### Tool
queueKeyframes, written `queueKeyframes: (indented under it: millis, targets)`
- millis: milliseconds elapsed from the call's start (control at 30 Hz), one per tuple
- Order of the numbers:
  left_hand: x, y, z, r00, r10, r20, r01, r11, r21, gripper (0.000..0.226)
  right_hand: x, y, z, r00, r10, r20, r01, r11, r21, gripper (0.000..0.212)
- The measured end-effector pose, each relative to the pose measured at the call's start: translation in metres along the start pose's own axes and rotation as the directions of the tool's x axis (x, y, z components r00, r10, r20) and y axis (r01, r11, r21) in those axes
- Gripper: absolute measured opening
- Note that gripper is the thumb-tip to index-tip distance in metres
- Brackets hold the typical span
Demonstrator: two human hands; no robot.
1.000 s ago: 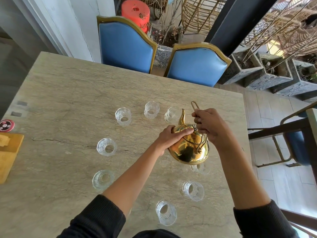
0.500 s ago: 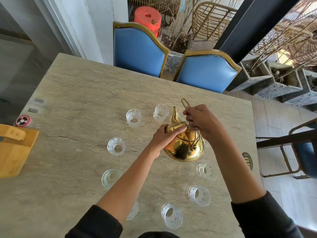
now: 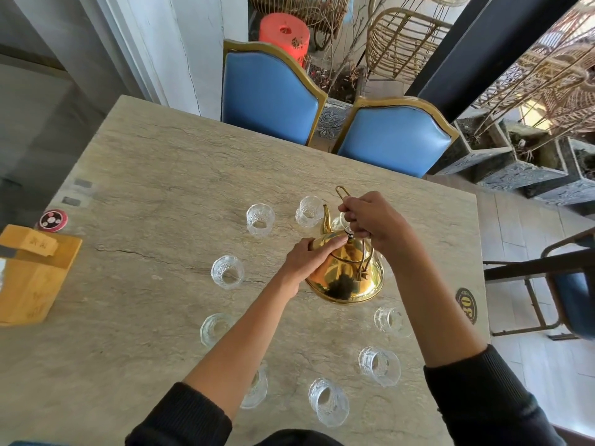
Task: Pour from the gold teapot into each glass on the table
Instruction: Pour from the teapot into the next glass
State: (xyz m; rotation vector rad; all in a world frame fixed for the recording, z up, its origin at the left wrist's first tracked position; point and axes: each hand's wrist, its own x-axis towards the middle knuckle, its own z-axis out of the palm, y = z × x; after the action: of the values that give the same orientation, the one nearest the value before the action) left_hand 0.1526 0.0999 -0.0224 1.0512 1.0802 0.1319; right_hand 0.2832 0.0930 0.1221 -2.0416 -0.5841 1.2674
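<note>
The gold teapot [image 3: 346,275] hangs above the stone table [image 3: 154,175], tilted with its spout pointing away toward the far glasses. My right hand [image 3: 373,220] grips its wire handle from above. My left hand [image 3: 306,259] presses its fingers on the lid and the pot's left shoulder. Several clear cut glasses stand in a ring around the pot: one [image 3: 309,211] just left of the spout, another [image 3: 260,219] further left, one [image 3: 227,272] at mid left, and one [image 3: 380,365] near right. A glass behind the spout is mostly hidden.
A wooden box [image 3: 32,275] and a red round puck [image 3: 53,220] sit at the table's left edge. Two blue chairs [image 3: 270,91] stand at the far side. A black number badge [image 3: 467,305] lies near the right edge, with another chair beyond.
The teapot and both hands have shifted slightly forward along the ring, toward the far glasses. The view has tipped so the wooden box shows more fully at left.
</note>
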Motion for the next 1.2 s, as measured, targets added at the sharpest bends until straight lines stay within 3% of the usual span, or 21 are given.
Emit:
queueKeyframes:
  millis: [133,200,300,533,700,933,1100,1200]
  targets:
    - [0.002,-0.002,0.000,1.000,-0.014,0.003,0.014,1.000,-0.008,0.098,0.002,-0.002,0.000,1.000,0.009,0.002,-0.009,1.000,-0.012,0.023]
    - [0.003,-0.003,0.000,1.000,-0.014,0.011,0.014,1.000,-0.009,0.094,0.002,-0.002,-0.001,1.000,0.016,0.000,-0.016,1.000,-0.019,0.022]
    - [0.000,-0.001,0.001,1.000,-0.003,0.022,0.003,1.000,-0.002,0.071,0.001,-0.002,-0.002,1.000,0.021,-0.002,-0.021,0.999,-0.024,0.022]
    - [-0.005,0.004,0.006,0.999,0.021,0.029,-0.021,1.000,-0.004,0.064,-0.004,-0.005,-0.007,1.000,-0.003,-0.002,0.002,0.999,-0.035,0.023]
    - [-0.012,0.008,0.008,1.000,0.018,0.023,-0.018,1.000,-0.010,0.087,-0.008,-0.009,-0.010,1.000,-0.011,-0.008,0.011,0.999,-0.036,0.020]
    - [-0.014,0.012,0.010,0.999,0.026,0.025,-0.026,1.000,0.005,0.073,-0.016,-0.014,-0.012,1.000,-0.010,-0.009,0.010,0.999,-0.034,0.019]
    - [-0.015,0.013,0.011,0.999,0.036,0.037,-0.035,0.999,-0.020,0.097,-0.017,-0.017,-0.013,1.000,-0.007,-0.011,0.007,0.998,-0.056,0.020]
    - [-0.015,0.013,0.012,0.999,0.018,0.038,-0.017,0.999,-0.041,0.100,-0.018,-0.018,-0.013,1.000,-0.008,-0.006,0.007,0.998,-0.063,0.020]
